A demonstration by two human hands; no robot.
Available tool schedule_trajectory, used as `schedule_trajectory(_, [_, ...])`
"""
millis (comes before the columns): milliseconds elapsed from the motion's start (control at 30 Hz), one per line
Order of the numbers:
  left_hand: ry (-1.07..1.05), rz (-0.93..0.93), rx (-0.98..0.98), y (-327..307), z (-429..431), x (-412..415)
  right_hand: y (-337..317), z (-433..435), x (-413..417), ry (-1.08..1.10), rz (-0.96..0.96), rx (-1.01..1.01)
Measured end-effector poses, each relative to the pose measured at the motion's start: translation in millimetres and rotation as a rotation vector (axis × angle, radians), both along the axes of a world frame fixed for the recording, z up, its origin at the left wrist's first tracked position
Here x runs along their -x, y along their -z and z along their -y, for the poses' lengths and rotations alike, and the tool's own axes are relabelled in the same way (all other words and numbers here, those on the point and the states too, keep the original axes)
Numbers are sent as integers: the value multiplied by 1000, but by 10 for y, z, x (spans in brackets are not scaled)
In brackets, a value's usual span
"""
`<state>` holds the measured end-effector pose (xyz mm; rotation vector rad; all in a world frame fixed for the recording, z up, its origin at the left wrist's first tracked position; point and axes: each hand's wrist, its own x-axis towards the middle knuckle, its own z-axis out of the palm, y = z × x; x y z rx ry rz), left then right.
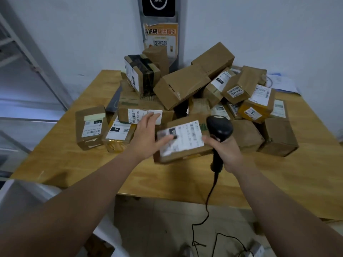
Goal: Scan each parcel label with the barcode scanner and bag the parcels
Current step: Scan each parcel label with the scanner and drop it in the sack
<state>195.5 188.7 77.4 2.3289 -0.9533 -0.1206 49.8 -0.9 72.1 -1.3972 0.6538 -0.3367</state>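
A wooden table (74, 160) stands against a pale wall and carries a loose heap of brown cardboard parcels (181, 84), most with white shipping labels facing different ways. Some lie flat on the wood at the left and others are tipped against each other in the middle and at the right. A grey upright panel with an orange notice (160, 37) rises behind the heap. At the near edge of the pile lies a flat parcel (185, 154), slightly tilted, with its large white label (182, 139) facing up. The left hand (146, 134) is spread with straight fingers. Its thumb lies on the left end of that label, and its fingertips reach toward the label of the box behind. The right hand (225, 151) is wrapped around the handle of a black barcode scanner (220, 127), whose head sits just beside the right edge of the label. The scanner's black cable (209, 199) hangs off the table edge and trails to the floor.
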Motion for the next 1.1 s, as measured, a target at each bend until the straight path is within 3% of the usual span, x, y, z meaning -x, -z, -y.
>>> schedule_trajectory(67, [79, -241, -142, -105, 59, -69, -34, 58, 22, -208, -10, 128])
schedule_trajectory(167, [197, -788, -220, -170, 110, -104, -168, 112, -26, -410, -51, 196])
schedule_trajectory(233, [231, -921, -211, -182, 122, -103, -255, 159, -74, -467, -68, 223])
schedule_trajectory(333, [143, -939, -81, -102, 135, -184, -281, 229, -132, -424, -33, 163])
schedule_trajectory(467, [-151, -808, 192, 155, 151, -204, -102, 230, -194, -58, -61, 101])
schedule_trajectory(600, [-411, -831, 391, 394, 197, -30, 103, -21, -192, -86, -73, 20])
schedule_trajectory(767, [-417, -923, 400, 525, 287, 206, 364, -309, -266, -75, -81, 5])
schedule_trajectory(967, [-453, -811, 346, 605, 336, 54, 354, -365, -276, -28, -66, -1])
schedule_trajectory(1100, [-430, -816, 308, 657, 213, -86, 278, -314, -163, -89, -138, 100])
